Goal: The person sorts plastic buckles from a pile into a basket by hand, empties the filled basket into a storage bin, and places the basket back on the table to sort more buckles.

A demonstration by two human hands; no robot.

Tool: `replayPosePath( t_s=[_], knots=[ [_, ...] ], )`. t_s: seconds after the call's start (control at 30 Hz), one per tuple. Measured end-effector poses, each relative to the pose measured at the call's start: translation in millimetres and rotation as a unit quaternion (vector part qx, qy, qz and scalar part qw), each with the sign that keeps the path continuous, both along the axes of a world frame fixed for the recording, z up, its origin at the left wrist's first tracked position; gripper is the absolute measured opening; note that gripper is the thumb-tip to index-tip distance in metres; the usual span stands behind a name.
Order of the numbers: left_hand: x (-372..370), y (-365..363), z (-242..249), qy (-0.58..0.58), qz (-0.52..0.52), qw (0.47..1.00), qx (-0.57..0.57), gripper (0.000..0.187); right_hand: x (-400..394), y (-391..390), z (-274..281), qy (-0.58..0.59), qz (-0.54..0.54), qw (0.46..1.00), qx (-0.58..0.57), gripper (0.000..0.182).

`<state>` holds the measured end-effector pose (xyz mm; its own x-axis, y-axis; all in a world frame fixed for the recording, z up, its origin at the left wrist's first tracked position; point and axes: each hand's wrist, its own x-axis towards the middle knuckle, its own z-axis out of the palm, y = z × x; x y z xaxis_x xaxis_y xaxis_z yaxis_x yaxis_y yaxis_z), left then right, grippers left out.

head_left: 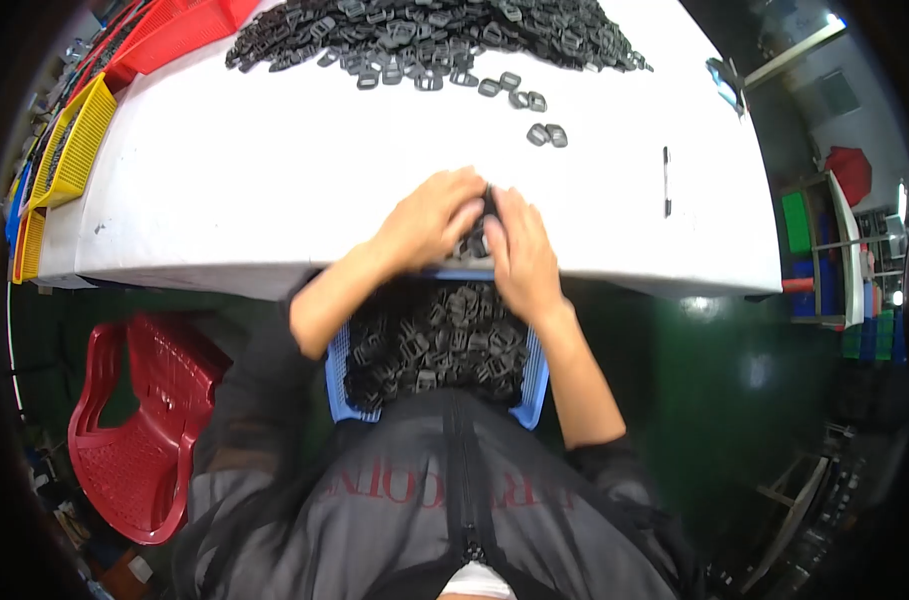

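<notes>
My left hand point(432, 220) and my right hand point(522, 252) meet at the table's front edge, fingers curved around a small cluster of black plastic buckles point(474, 243). Some buckles show between the palms; the fingers partly hide the others. Directly below, between my lap and the table, a blue basket point(337, 388) holds many more black buckles point(439, 340). Farther back on the white tabletop point(244, 165), a few loose buckles point(547, 134) lie beyond my right hand. A large heap of the same buckles point(444, 35) covers the far side.
A black pen point(666, 180) lies on the right of the table. Yellow baskets point(79, 145) and a red bin point(179, 35) line the left side. A red plastic chair point(154, 430) stands at the lower left, on the green floor point(694, 370).
</notes>
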<state>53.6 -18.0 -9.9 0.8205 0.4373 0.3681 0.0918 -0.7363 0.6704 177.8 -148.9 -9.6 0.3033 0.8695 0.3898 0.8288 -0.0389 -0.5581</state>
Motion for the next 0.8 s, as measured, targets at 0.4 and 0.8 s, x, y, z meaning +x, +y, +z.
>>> replayPosePath(
  t_s=[0.4,0.8],
  knots=[
    [14,151,-22,-0.019,0.341,0.937,0.076,0.038,128,67,-9,-0.016,-0.101,0.993,-0.066,0.058],
    [81,131,-25,-0.050,0.242,0.969,0.002,0.030,89,203,-9,0.026,0.039,0.999,-0.026,0.046]
  ],
)
